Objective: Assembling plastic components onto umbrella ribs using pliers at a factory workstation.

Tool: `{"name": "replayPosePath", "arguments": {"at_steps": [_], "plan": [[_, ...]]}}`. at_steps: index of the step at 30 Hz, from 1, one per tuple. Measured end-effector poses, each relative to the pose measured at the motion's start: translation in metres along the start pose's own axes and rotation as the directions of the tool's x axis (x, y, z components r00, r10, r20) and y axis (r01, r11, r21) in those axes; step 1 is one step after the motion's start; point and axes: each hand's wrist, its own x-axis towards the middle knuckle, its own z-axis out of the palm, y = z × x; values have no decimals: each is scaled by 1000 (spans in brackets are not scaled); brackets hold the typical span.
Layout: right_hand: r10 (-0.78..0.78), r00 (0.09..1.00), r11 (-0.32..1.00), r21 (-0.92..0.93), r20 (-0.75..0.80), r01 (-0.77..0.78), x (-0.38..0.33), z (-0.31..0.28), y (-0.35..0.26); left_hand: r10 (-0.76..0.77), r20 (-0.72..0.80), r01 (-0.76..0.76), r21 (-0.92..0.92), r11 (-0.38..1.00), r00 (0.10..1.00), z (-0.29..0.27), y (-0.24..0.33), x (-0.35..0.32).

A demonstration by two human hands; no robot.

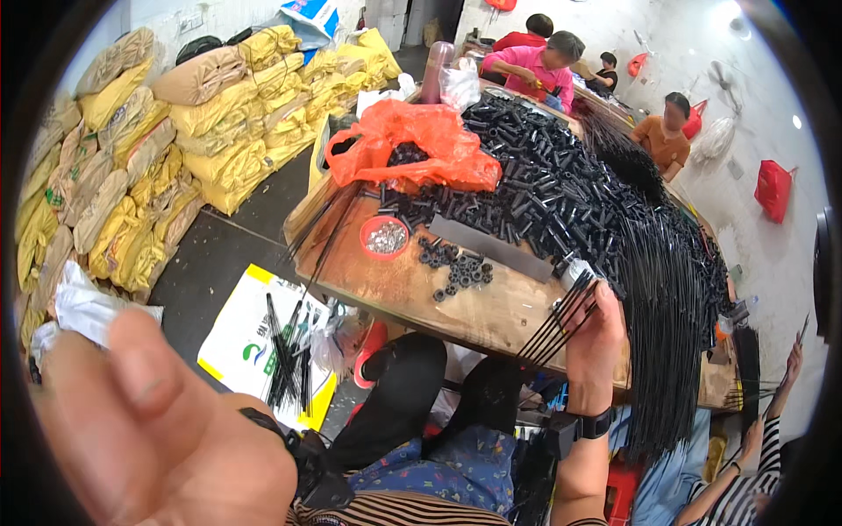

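My left hand [184,447] is raised large and partly blurred at the lower left, fingers apart, with nothing visible in it. Over the near edge of the wooden table, my right hand [596,337] grips several thin black rods [558,326], fanned out down to the left. Left of that hand lie small black rings [462,273] and a grey flat bar [491,247]. A red round dish [384,237] holds small shiny metal pieces. Behind spreads a big heap of short black tubes [526,188]. A thick bundle of long black rods [671,333] hangs over the edge at right.
An orange plastic bag [412,140] lies on the wooden table [368,276]. Stacked yellow sacks [224,131] line the left wall. More rods [289,359] lie on a white and yellow sack by my legs. Several people sit around the table; a striped-sleeved person [745,465] holds rods at right.
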Motion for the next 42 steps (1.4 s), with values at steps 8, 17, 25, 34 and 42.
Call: {"name": "replayPosePath", "arguments": {"at_steps": [8,17,25,34,42], "plan": [[28,998,999,-23,60,-26,5,-1,5,-364,525,505,-151,850,769,7,2,-20],[60,997,998,-12,51,-60,7,-3,7,-457,516,615,-183,767,724,20,8,-8],[55,989,994,88,136,-67,6,-9,10,-343,424,506,-370,779,838,41,10,-26],[38,989,998,46,143,-46,10,-24,1,-167,825,640,-274,718,540,2,-3,2],[63,990,996,59,128,-71,7,-20,6,-755,140,726,212,655,640,3,-40,-78]]}}
